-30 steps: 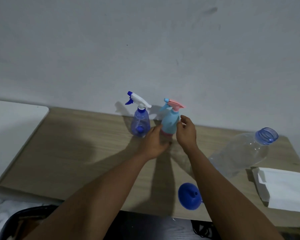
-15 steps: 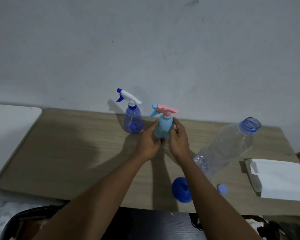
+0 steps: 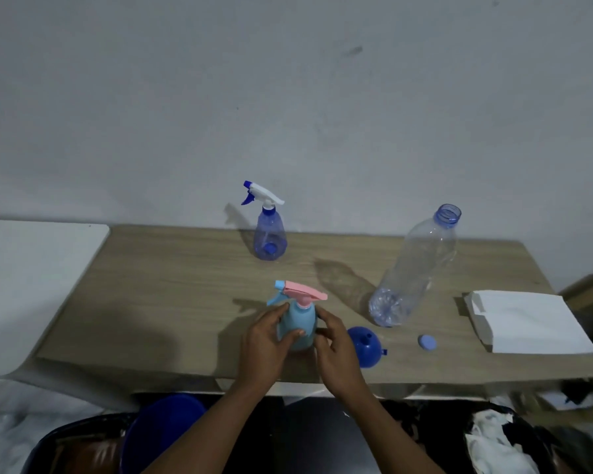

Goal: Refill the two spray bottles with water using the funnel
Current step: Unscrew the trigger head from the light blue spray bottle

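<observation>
1. Wooden table (image 3: 172,302): spans the middle of the frame and carries every item below except no. 4.
2. White paper bag (image 3: 528,323): lies flat at the right edge.
3. Clear water bottle (image 3: 421,265): right of centre, uncapped. Its water level is hard to make out.
4. Blue round vessel (image 3: 161,429): bottom of frame below the table edge. It is blurred and partly cut off by a forearm, so what it is cannot be told.
5. Left hand (image 3: 266,340): lower centre, fingers and thumb curled round the left flank of no. 7.
6. Right hand (image 3: 336,347): lower centre, fingers wrapped on the right flank of no. 7.
7. Light-blue spray bottle (image 3: 297,323): lower centre near the front edge, upright between the hands, pink trigger head screwed on. The body is opaque, so its contents are hidden.
8. Dark-blue spray bottle (image 3: 269,241): centre, by the wall and well apart from the hands, with its white head still on. Its fill level is unclear.
9. Funnel (image 3: 367,347): just beside the right hand, lying mouth-down and untouched.
10. Blue cap (image 3: 427,343): lies loose to the right of the funnel.

Progress, as judged: early. The source bottle is opened, but neither sprayer is unscrewed, the funnel is unplaced and both refills remain to do.
</observation>
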The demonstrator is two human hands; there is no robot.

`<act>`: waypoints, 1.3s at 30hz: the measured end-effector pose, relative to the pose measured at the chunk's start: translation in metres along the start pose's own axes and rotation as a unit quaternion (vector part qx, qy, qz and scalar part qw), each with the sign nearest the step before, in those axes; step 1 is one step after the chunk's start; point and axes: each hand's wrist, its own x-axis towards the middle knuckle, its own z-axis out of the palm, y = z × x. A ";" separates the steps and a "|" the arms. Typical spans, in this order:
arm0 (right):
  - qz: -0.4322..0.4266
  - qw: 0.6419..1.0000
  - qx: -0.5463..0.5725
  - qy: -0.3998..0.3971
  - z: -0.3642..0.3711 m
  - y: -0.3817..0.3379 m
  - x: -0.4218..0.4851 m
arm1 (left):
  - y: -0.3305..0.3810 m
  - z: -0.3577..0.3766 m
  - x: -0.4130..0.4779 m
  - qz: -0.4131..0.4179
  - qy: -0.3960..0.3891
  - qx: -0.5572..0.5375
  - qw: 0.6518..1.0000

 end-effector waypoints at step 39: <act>-0.059 0.995 -0.073 0.046 0.018 -0.033 0.023 | -0.007 -0.001 -0.001 -0.010 -0.108 0.109 0.988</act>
